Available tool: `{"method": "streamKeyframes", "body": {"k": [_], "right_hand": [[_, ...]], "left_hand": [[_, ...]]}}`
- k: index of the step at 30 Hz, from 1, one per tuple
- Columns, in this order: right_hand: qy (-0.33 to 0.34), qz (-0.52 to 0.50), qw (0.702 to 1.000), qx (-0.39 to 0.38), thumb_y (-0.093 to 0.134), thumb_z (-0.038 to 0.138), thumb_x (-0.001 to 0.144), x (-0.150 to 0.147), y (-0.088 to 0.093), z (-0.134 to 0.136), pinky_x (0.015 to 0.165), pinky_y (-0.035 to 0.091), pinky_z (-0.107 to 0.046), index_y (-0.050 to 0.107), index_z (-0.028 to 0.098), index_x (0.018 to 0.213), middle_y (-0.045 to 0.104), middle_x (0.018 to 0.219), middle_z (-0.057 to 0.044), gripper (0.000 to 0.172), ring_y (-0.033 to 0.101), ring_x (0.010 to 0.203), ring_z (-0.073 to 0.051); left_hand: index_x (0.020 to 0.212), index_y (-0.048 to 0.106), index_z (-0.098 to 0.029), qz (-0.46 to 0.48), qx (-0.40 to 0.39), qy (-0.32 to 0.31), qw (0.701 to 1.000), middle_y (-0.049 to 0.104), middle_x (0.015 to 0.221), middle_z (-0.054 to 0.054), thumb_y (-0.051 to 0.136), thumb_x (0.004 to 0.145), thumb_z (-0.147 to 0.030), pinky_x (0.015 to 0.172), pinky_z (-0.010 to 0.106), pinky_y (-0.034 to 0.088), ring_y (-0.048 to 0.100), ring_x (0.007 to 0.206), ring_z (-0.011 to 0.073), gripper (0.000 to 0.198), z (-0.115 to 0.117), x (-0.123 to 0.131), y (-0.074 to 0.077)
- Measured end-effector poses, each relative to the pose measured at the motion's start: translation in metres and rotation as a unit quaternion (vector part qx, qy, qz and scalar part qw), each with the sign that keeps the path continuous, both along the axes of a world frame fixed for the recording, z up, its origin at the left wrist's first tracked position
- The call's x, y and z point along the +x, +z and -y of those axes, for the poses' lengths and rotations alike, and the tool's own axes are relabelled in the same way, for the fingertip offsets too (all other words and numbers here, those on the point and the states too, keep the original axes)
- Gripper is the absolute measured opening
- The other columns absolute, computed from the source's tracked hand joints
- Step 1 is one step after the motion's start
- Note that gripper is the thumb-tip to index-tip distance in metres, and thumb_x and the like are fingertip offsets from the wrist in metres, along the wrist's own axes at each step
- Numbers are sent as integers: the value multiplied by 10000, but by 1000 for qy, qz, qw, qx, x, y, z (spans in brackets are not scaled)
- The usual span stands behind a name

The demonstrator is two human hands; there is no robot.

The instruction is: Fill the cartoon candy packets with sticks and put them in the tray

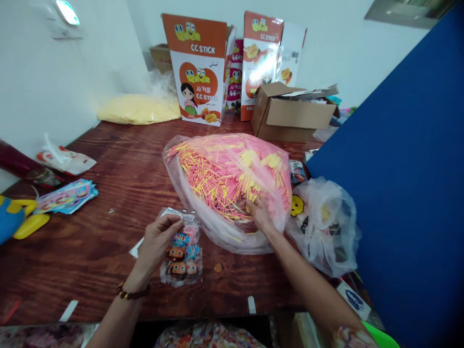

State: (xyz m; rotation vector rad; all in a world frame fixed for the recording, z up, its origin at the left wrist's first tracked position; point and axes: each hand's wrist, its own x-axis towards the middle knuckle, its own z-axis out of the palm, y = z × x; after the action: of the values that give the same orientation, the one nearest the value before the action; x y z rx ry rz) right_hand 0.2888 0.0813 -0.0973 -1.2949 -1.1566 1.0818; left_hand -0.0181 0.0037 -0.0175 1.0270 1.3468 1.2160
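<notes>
Between the thumb and fingers of my left hand [163, 234] is the top of a clear printed packet [181, 268] with small cartoon faces. The packet's lower part hangs at or rests on the table; I cannot tell which. My right hand [259, 212] reaches into a large clear plastic bag [232, 244], its fingers closed at the edge of a heap of thin pink and yellow sticks [213, 179]. A few sticks appear at its fingertips, which are partly hidden. The bag lies on its side, with its mouth facing me.
Printed cartons [203, 72] and an opened brown box [293, 113] stand behind the bag on the wooden table [119, 159]. To the right are a knotted plastic bag [322, 227] and a blue panel [398, 159]. Colourful wrappers [68, 197] and a tissue pack [68, 162] lie left.
</notes>
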Motion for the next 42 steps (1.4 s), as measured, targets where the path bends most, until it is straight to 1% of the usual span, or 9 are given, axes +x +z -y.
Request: {"method": "streamKeyframes", "body": {"k": [10, 16, 21, 26, 30, 34, 36, 40, 42], "right_hand": [[1, 38, 999, -9, 599, 443, 767, -2, 8, 4, 772, 478, -343, 593, 208, 762, 686, 739, -4, 235, 621, 740, -189], [66, -97, 993, -7, 657, 495, 765, -29, 60, 16, 673, 479, -309, 587, 219, 910, 629, 719, 19, 319, 582, 653, -161], [192, 128, 967, 105, 543, 412, 920, -51, 105, 35, 668, 436, -273, 535, 223, 817, 603, 764, 7, 214, 549, 720, -155], [256, 323, 884, 223, 422, 183, 963, -58, 104, 37, 696, 409, -282, 542, 212, 932, 624, 834, -35, 127, 560, 775, -175], [267, 370, 863, 218, 438, 125, 939, -57, 103, 39, 677, 393, -280, 528, 207, 1027, 651, 862, -50, 151, 580, 778, -189], [285, 344, 875, 190, 439, 175, 950, -57, 110, 43, 627, 366, -275, 518, 217, 900, 626, 770, -25, 102, 544, 676, -171], [272, 299, 900, 163, 472, 244, 949, -56, 113, 45, 630, 379, -282, 517, 220, 854, 620, 743, -17, 107, 542, 662, -169], [161, 67, 982, 70, 514, 376, 935, -60, 121, 47, 653, 459, -295, 549, 228, 938, 647, 758, 1, 153, 584, 652, -158], [95, -61, 991, 69, 535, 396, 912, -66, 128, 49, 687, 499, -307, 551, 240, 1024, 661, 802, 2, 192, 620, 690, -159]], "left_hand": [[779, 685, -157, 16, 4, -73, 997, 629, 701, -15, 785, 737, -388, 615, 206, 442, 551, 648, 104, 255, -3, 25, -1], [705, 658, -145, -14, 22, -127, 992, 574, 637, -28, 746, 750, -376, 567, 209, 376, 475, 597, 93, 252, -9, 50, 10], [701, 653, -138, -39, 1, -161, 986, 549, 612, -33, 731, 752, -382, 544, 214, 336, 430, 566, 86, 262, -15, 52, 14], [691, 634, -137, -71, -3, -201, 977, 535, 612, -31, 691, 775, -370, 544, 219, 325, 418, 572, 89, 254, -14, 48, 17], [678, 597, -149, -97, 8, -226, 969, 515, 609, -33, 632, 832, -384, 547, 225, 322, 415, 575, 94, 283, -10, 45, 10], [621, 525, -159, -147, 36, -229, 962, 435, 570, -46, 572, 893, -412, 526, 227, 277, 365, 554, 88, 375, -7, 43, 5], [633, 539, -159, -158, 60, -226, 959, 449, 582, -42, 554, 912, -411, 535, 226, 287, 376, 566, 92, 376, -5, 42, 5], [726, 634, -163, -169, 111, -207, 957, 569, 673, -11, 555, 925, -403, 608, 228, 368, 475, 641, 119, 322, -1, 41, 6], [748, 664, -171, -176, 130, -201, 955, 604, 701, 4, 556, 927, -403, 642, 234, 393, 508, 673, 135, 312, 0, 42, 6]]}}
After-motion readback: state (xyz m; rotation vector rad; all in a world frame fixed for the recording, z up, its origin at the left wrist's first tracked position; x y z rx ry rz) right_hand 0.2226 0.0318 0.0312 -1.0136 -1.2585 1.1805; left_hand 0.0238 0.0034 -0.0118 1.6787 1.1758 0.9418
